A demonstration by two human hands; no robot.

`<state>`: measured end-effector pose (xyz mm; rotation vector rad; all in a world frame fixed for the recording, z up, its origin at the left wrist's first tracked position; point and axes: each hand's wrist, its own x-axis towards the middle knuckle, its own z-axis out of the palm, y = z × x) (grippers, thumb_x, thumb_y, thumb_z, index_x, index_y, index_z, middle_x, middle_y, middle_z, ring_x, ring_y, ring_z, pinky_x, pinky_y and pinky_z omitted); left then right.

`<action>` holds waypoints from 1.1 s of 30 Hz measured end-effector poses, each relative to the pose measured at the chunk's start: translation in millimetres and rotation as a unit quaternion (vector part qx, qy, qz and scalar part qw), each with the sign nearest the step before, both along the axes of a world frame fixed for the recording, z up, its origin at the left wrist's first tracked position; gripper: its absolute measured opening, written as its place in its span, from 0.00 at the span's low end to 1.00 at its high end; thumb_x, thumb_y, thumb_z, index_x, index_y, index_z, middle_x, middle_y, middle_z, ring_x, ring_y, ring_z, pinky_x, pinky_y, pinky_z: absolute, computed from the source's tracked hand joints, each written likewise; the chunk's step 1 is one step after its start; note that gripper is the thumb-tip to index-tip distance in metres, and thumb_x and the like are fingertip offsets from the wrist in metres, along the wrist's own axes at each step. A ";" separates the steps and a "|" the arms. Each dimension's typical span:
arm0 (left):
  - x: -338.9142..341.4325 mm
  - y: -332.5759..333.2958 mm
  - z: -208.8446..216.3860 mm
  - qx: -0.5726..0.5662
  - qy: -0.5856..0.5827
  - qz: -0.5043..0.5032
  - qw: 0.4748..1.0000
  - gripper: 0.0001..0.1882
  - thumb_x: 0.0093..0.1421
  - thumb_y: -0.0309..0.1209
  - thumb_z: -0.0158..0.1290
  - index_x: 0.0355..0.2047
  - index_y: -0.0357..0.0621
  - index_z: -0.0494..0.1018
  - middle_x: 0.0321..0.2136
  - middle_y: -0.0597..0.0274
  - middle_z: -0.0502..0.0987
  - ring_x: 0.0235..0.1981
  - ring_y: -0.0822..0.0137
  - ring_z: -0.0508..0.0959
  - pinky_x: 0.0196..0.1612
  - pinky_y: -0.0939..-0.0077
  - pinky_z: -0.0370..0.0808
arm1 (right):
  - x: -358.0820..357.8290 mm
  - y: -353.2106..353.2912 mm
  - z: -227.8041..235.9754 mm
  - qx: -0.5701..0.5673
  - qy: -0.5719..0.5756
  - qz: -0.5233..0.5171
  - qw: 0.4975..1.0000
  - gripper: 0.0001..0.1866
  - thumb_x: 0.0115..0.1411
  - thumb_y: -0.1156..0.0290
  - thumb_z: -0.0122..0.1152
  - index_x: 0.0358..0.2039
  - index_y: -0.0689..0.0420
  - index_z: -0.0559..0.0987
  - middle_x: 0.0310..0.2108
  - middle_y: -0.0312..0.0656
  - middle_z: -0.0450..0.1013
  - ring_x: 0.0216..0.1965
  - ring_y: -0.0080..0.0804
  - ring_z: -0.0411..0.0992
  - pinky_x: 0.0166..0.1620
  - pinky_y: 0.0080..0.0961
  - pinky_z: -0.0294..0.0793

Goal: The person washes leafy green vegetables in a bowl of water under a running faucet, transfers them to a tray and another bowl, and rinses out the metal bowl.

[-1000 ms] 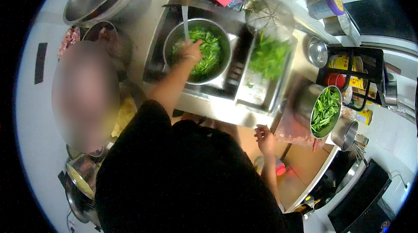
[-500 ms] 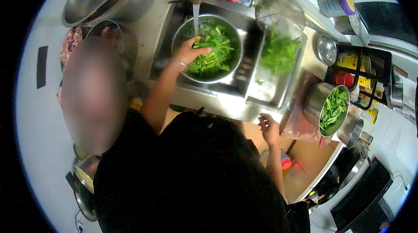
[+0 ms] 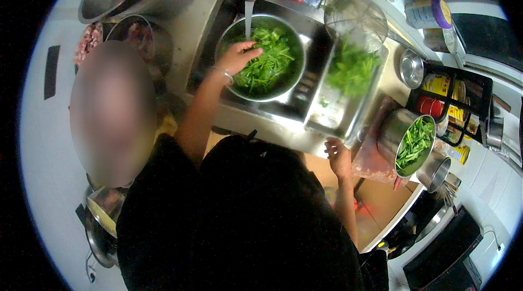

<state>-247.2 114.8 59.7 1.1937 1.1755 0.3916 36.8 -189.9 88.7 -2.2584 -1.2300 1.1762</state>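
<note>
Leafy green vegetables [image 3: 269, 62] fill a round steel bowl [image 3: 229, 81] in the sink, under running tap water [image 3: 248, 19]. Left hand [image 3: 238, 57] lies spread on them; right hand [image 3: 339, 156] grips the counter edge [image 3: 283, 138].

A single head-worn fisheye view looks steeply down from above onto the stainless steel sink [image 3: 305, 103] and counter, edges bending toward its rim.
</note>
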 end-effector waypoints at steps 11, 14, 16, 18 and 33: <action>7.4 -1.2 14.1 -0.023 -0.014 0.019 0.999 0.25 0.58 0.47 0.46 0.47 0.39 0.69 0.46 0.56 0.72 0.48 0.66 0.70 0.50 0.77 0.62 | -76.2 190.2 46.8 0.273 0.050 0.039 0.960 0.09 0.52 0.71 0.58 0.35 0.58 0.76 0.28 0.45 0.72 0.27 0.38 0.72 0.32 0.28 0.71; 5.6 -5.7 16.0 0.080 -0.015 -0.011 0.997 0.24 0.59 0.46 0.44 0.46 0.38 0.69 0.46 0.57 0.71 0.48 0.65 0.69 0.51 0.78 0.61 | -104.2 236.5 61.5 0.296 0.011 0.100 0.950 0.12 0.50 0.69 0.60 0.36 0.55 0.76 0.28 0.44 0.69 0.26 0.38 0.70 0.31 0.28 0.70; -1.1 -6.2 15.3 0.131 -0.021 -0.043 0.990 0.24 0.60 0.45 0.42 0.44 0.37 0.70 0.46 0.58 0.71 0.48 0.64 0.69 0.51 0.78 0.61 | -113.7 250.4 55.2 0.310 0.021 0.146 0.939 0.12 0.48 0.68 0.61 0.35 0.55 0.77 0.28 0.45 0.69 0.27 0.37 0.70 0.31 0.27 0.69; 0.3 -11.4 32.9 0.057 -0.039 -0.005 0.998 0.24 0.61 0.47 0.40 0.42 0.38 0.72 0.46 0.59 0.72 0.49 0.65 0.69 0.52 0.78 0.60 | -113.5 258.4 55.3 0.281 0.075 0.151 0.945 0.10 0.48 0.69 0.61 0.32 0.55 0.78 0.28 0.45 0.70 0.29 0.37 0.70 0.33 0.26 0.69; -16.4 -10.1 31.8 -0.152 -0.130 0.173 0.964 0.25 0.60 0.51 0.39 0.43 0.44 0.71 0.45 0.63 0.71 0.43 0.66 0.69 0.51 0.71 0.61 | -40.5 312.6 52.5 0.161 0.154 0.018 0.975 0.11 0.53 0.64 0.59 0.31 0.57 0.77 0.27 0.37 0.74 0.25 0.19 0.70 0.25 0.17 0.68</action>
